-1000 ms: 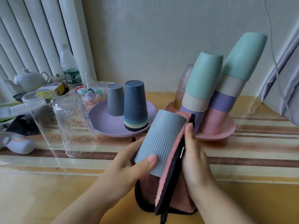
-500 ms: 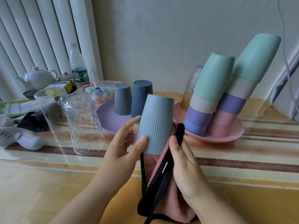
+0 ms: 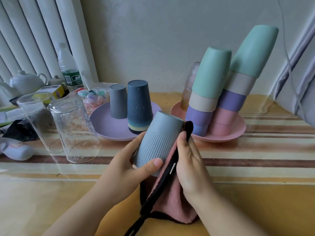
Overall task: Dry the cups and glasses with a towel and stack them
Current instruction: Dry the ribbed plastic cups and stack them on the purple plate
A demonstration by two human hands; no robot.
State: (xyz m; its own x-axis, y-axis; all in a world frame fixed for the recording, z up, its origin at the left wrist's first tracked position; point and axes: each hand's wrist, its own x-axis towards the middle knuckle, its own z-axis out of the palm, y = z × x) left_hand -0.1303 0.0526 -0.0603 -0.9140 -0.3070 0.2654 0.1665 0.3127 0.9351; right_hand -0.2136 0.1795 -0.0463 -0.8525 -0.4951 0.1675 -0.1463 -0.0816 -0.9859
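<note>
Your left hand [image 3: 129, 166] grips a blue-grey cup [image 3: 157, 139], thumb curled across its lower wall and fingers wrapped behind it. The cup is matte plastic, smooth near its closed base and finely ribbed over the lower half; it is held tilted, base up and away from you, above the near part of the worktop [image 3: 255, 193]. Your right hand [image 3: 190, 164] presses a fluffy pink towel [image 3: 170, 203] with black edging against the cup's right side, fingers fairly straight along the cloth and one fingertip hooked at the black hanging loop on top. The rest of the towel droops under both hands onto the glossy, striped yellow-and-brown surface.

Behind the cup, a shallow lilac plate [image 3: 104, 123] carries an upturned grey ribbed cup [image 3: 118, 103] and, just beside it, a short stack of cups [image 3: 139, 106] topped by a dark blue one. To the right, a pink plate [image 3: 228, 135] holds two tall leaning stacks of smooth pastel cups [image 3: 221, 92], mint on top, then cream, purple and pink, with a textured amber glass [image 3: 190, 86] behind them. On the left, two clear tumblers [image 3: 68, 126] stand upside down, close together. Further back sit a white teapot [image 3: 25, 82] and a plastic water bottle [image 3: 68, 67].
</note>
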